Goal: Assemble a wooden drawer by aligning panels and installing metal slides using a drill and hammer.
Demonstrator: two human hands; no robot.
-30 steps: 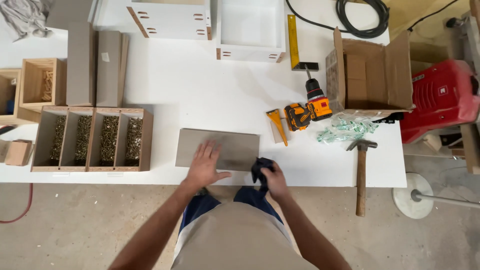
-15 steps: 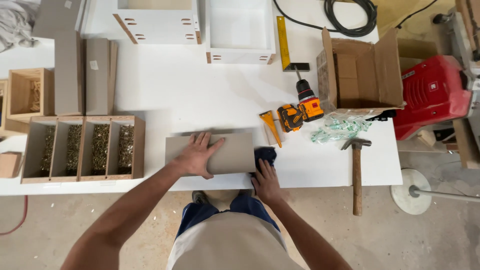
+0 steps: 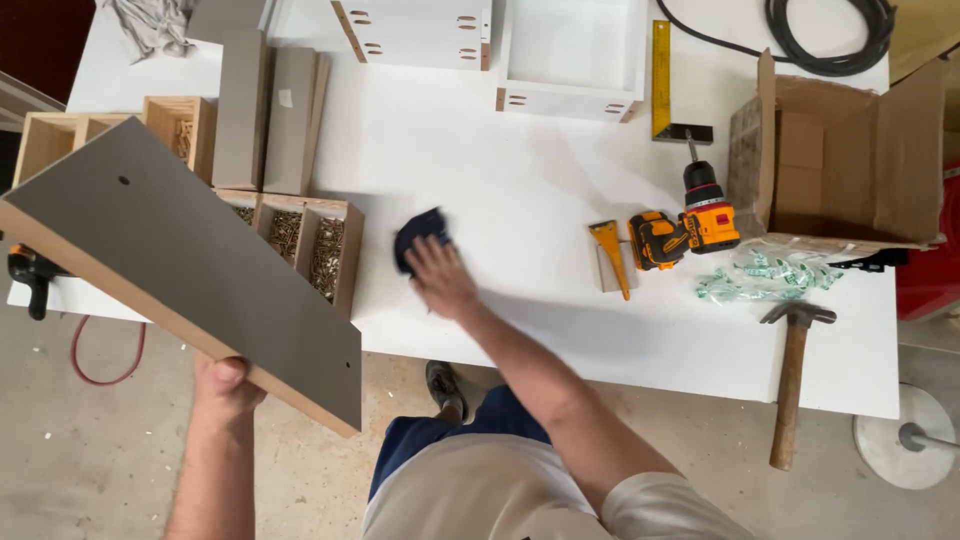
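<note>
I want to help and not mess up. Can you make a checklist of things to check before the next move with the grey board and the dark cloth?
1. Left hand grips the grey board at its lower edge: ok.
2. Board lifted off the white table, tilted, over the wooden screw boxes: ok, though it hides part of them.
3. Right hand lies flat on the dark cloth: ok.
4. Table around the cloth is bare: ok.
5. Drill and hammer lie away from both hands: ok.
6. Table surface clean: cannot tell.
</note>
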